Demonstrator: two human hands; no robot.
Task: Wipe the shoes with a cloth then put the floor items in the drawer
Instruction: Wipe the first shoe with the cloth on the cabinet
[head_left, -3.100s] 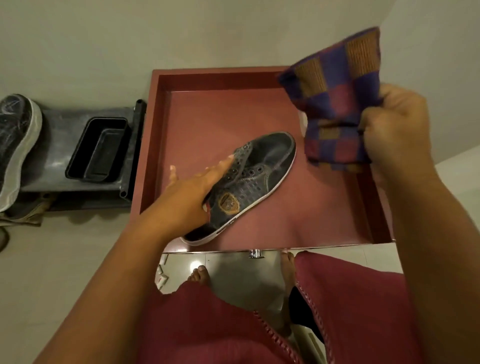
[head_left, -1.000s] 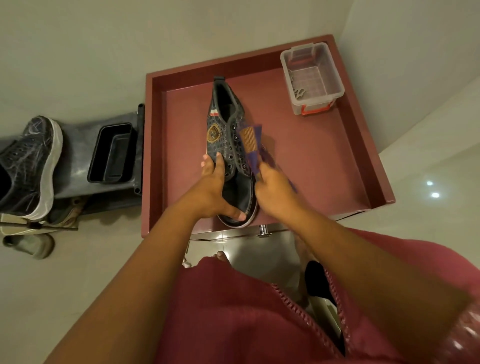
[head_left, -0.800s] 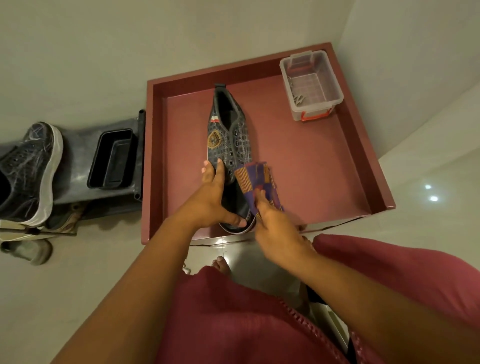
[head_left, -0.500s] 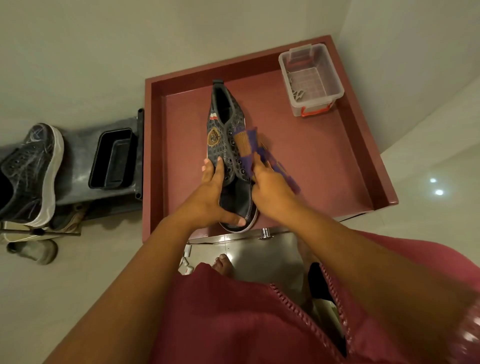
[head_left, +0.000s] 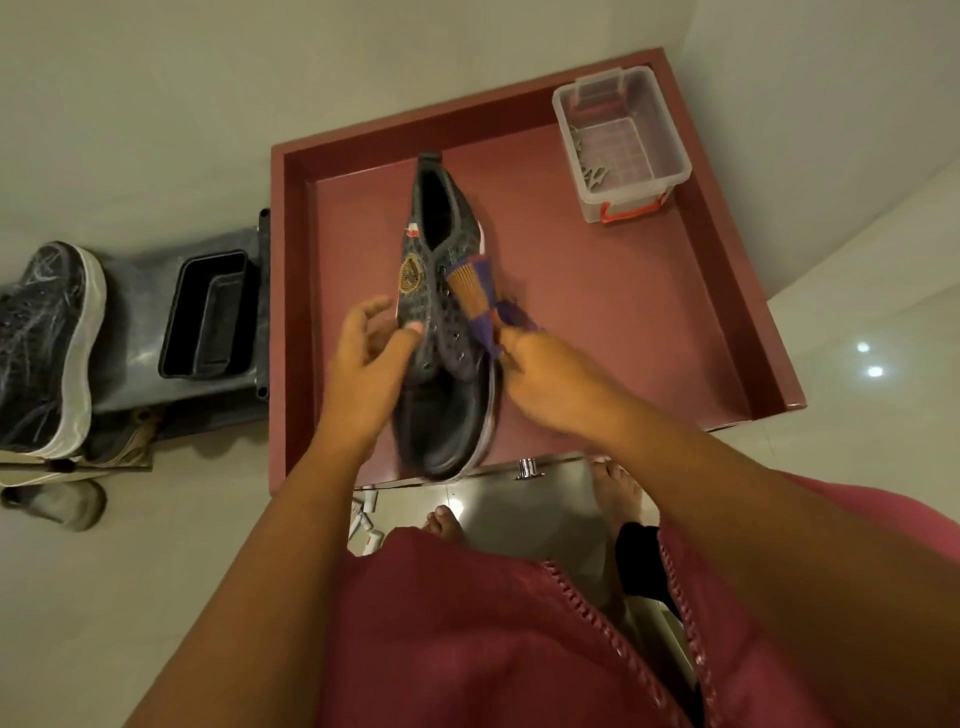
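A dark sneaker (head_left: 444, 415) with a gold badge lies in the open red drawer (head_left: 283, 312), toe toward me and reaching the front edge. My right hand (head_left: 545, 374) grips a purple and orange checked cloth (head_left: 475, 293) and holds it against the laces on the shoe's right side. My left hand (head_left: 366, 374) is at the shoe's left side. Its thumb tip touches the upper and its fingers are lifted and loosely curled. A second dark sneaker (head_left: 41, 343) with a white sole rests on a grey stand at the far left.
A clear plastic box (head_left: 623, 140) with orange clips sits in the drawer's far right corner. A black tray (head_left: 208, 312) lies on the grey stand (head_left: 135, 322) beside the drawer. Small items (head_left: 363, 525) lie on the floor under the drawer front, near my bare feet (head_left: 447, 522).
My right hand has rubbed the cloth back and forth along the shoe's right side. My left hand's fingers, earlier flat on the shoe, have lifted off, leaving the thumb in touch.
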